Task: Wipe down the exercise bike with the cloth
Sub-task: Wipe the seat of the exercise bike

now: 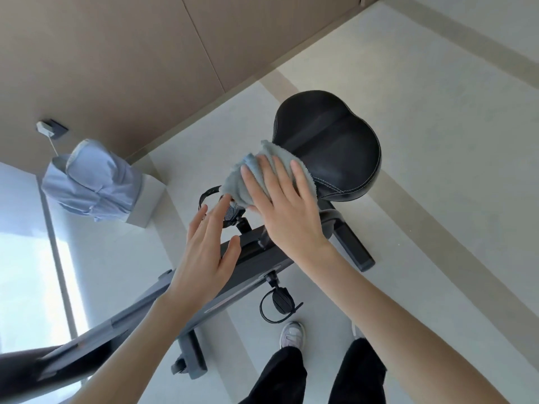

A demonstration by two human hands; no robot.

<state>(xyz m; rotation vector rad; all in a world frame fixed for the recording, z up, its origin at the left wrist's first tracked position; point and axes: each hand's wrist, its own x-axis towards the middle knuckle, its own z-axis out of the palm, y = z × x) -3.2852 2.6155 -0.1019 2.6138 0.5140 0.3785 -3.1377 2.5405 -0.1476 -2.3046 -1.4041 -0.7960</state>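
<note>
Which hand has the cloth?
The right hand, fingers flat on the blue cloth at the front of the black seat. The left hand is open beside it and holds nothing.

From the middle of our view, the saddle (335,147) sits at one o'clock, above the bike frame (250,258), which runs down towards eight o'clock. The cloth (262,176) lies on the saddle's nose, at its eight o'clock edge, with our right hand (285,208) flat on top. Our left hand (204,252) hangs over the frame, at seven o'clock of the cloth. A pedal (281,301) lies at six o'clock, with our shoe (292,335) just below it. A box (145,199) stands at nine o'clock, near the wall (131,68).
</note>
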